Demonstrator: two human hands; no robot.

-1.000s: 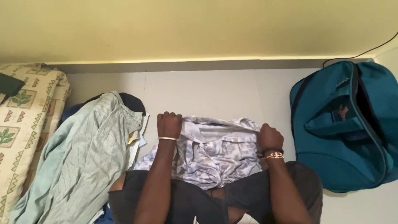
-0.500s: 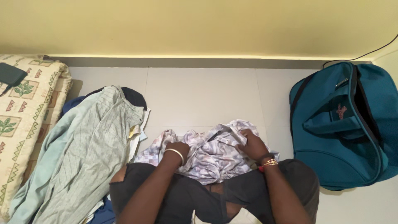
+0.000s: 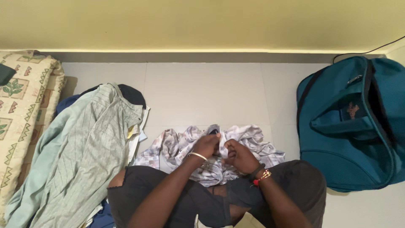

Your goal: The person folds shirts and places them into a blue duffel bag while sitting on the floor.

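1. Pale grey floor tiles run up to a yellow wall, seen from my head camera looking down past my dark-trousered knees.
2. Just beyond my knees lies a crumpled patterned shirt, white with grey-lilac checks, bunched on the floor.
3. My left hand, with a thin bangle at the wrist, is closed into a pinch on a fold of that shirt near its middle.
4. My right hand, with a black band and beaded bracelet, is curled shut on the cloth just beside the left.
5. On my left a striped pale green garment tops a clothes pile beside a leaf-print mattress.
6. On my right stands an open teal bag.
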